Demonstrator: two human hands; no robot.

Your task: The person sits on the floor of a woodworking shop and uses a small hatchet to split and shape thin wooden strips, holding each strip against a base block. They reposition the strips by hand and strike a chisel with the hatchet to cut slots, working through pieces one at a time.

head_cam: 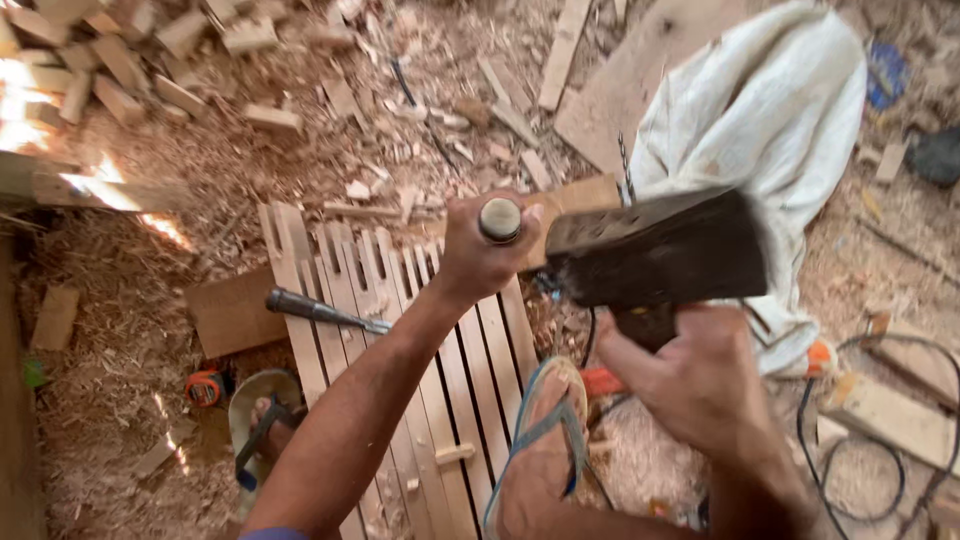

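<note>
My left hand is closed around the handle of a chisel, its round butt end facing up, held upright over a row of notched wooden slats. My right hand grips the handle of a dark wooden mallet, whose blocky head hangs just right of the chisel's butt, blurred. My right foot in a blue flip-flop presses on the slats. My left foot rests on the ground beside them.
A second chisel lies across the slats at the left. An orange tape measure sits in the sawdust. Wood offcuts are piled at the back left. A white sack and black cables lie at the right.
</note>
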